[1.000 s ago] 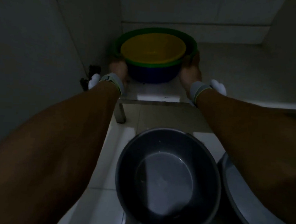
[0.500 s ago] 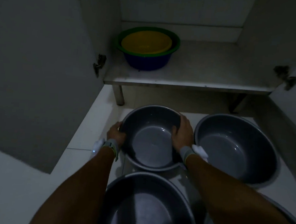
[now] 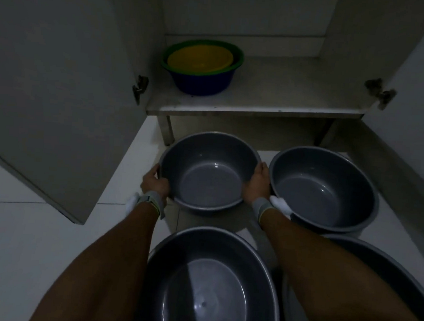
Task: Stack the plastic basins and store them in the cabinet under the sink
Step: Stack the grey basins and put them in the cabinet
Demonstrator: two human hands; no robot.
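Observation:
A stack of nested basins (image 3: 202,67), yellow in green in blue, sits at the back left of the open cabinet's shelf (image 3: 280,100). On the floor in front, a small grey basin (image 3: 209,170) is gripped at its rim on both sides: my left hand (image 3: 154,182) on its left, my right hand (image 3: 258,183) on its right. It looks tilted slightly toward me. Another grey basin (image 3: 324,188) stands to its right, touching my right hand. A bigger grey basin (image 3: 210,283) lies nearest me, and part of another (image 3: 398,281) shows at the lower right.
The left cabinet door (image 3: 60,87) stands open, reaching out over the floor beside my left arm. The right door (image 3: 422,74) is open too. Hinges (image 3: 139,87) stick out at both sides of the opening. The shelf rests on short legs (image 3: 166,129) above the white tiled floor (image 3: 11,246).
My hands left the coloured stack on the shelf and drew back to the floor. They took hold of the small grey basin's rim. My head pulled back, showing more basins.

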